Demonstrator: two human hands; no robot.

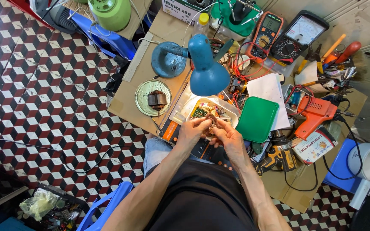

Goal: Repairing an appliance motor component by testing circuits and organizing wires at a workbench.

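Note:
My left hand (190, 132) and my right hand (228, 136) meet over the front edge of a low cardboard-covered worktable (127, 100). Between the fingertips both pinch a small brownish part (213, 122), too small to tell what it is. Just beyond the fingers sits a white plastic tray (232, 112) holding a green circuit board (200, 112) and loose wires. A blue desk lamp (207, 72) hangs above the tray and lights it.
A green plastic lid (257, 119) lies right of the tray, a round metal dish with a small motor part (153, 98) to its left. Two multimeters (285, 36), an orange glue gun (315, 113), a yellow drill (277, 157) and hand tools crowd the right. Patterned tile floor lies left.

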